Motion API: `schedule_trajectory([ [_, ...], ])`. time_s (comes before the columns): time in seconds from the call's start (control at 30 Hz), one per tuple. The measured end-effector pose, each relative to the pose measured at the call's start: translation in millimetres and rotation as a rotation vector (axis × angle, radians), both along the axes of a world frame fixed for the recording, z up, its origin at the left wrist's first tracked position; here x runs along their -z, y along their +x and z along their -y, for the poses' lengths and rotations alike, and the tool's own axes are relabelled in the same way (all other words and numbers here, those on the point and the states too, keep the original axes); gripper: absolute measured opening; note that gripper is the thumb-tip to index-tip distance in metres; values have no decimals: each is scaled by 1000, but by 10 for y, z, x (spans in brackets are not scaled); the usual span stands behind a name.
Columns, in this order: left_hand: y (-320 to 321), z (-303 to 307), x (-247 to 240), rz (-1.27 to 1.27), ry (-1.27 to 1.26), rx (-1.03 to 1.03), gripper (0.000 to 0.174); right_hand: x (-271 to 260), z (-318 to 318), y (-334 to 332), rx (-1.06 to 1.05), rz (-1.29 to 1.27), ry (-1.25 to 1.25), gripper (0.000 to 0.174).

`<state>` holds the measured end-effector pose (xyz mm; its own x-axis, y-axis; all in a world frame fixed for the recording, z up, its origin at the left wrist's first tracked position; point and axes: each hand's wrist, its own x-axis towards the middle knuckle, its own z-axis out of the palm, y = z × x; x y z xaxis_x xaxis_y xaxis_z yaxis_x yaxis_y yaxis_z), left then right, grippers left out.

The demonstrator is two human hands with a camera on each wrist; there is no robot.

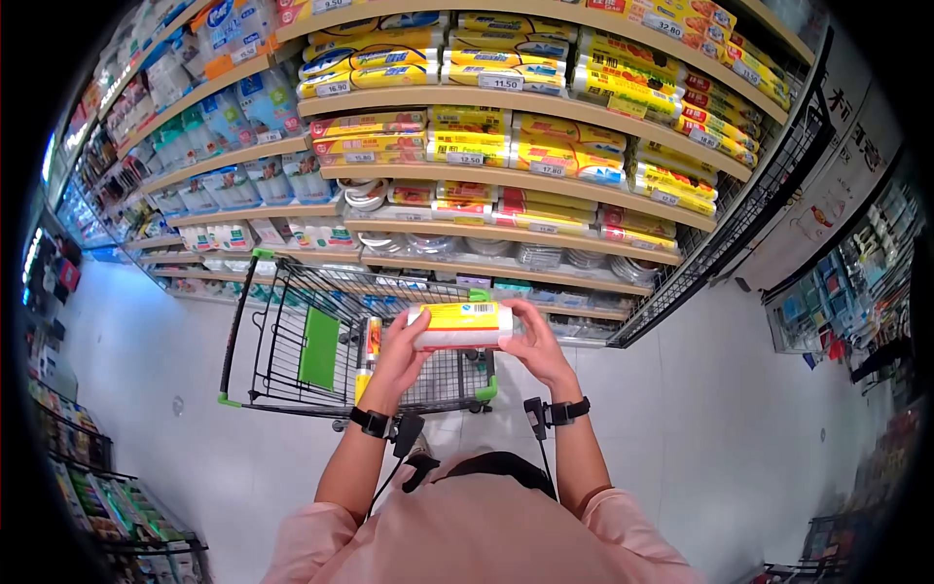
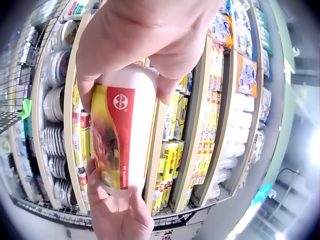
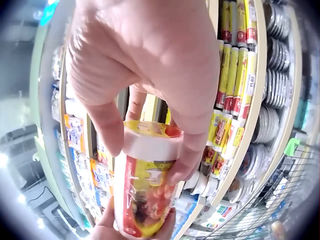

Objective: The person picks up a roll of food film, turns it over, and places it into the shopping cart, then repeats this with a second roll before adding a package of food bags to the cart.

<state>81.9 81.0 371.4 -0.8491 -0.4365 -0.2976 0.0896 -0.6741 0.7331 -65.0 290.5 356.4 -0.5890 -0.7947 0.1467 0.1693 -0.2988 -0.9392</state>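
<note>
A thick white roll with a yellow and red label [image 1: 461,325] is held level between both hands in the head view. My left hand [image 1: 398,352] grips its left end, thumb and fingers on opposite sides. My right hand [image 1: 537,347] holds the right end the same way. In the left wrist view the roll [image 2: 122,135] shows a red band and a food picture, with the left hand [image 2: 145,45] around one end. From the right wrist view, the right hand [image 3: 145,65] pinches the near end of the roll [image 3: 147,195].
A black wire cart [image 1: 263,336] with a green panel [image 1: 318,348] stands beyond the hands, holding a yellow and red roll [image 1: 374,339]. Behind it, curved shelves [image 1: 545,182] carry yellow boxes and rolls. A black mesh rack side [image 1: 720,214] rises at the shelves' right end.
</note>
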Motion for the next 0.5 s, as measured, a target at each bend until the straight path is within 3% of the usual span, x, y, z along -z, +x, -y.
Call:
schedule_trajectory([
  [0.07,24,-40,18,1,-44,-33,56,15,-4,62,34,6,-43,73],
  [0.17,19,-117,-6,-12,-70,-102,48,5,-57,98,6,202,17,72],
  [0.27,34,-160,-59,-74,-138,-80,49,10,-146,60,-22,233,150,64],
  [0.3,29,-164,-36,-109,-149,-93,56,37,-176,69,-10,179,196,59],
  [0.4,33,-232,-83,-228,-545,-33,65,83,-209,58,-80,302,63,57],
  [0.43,53,-264,-155,-254,-606,36,80,13,-200,111,-36,310,87,56],
  [0.5,50,-374,-307,-350,-699,65,87,106,-157,124,-50,365,-9,53],
])
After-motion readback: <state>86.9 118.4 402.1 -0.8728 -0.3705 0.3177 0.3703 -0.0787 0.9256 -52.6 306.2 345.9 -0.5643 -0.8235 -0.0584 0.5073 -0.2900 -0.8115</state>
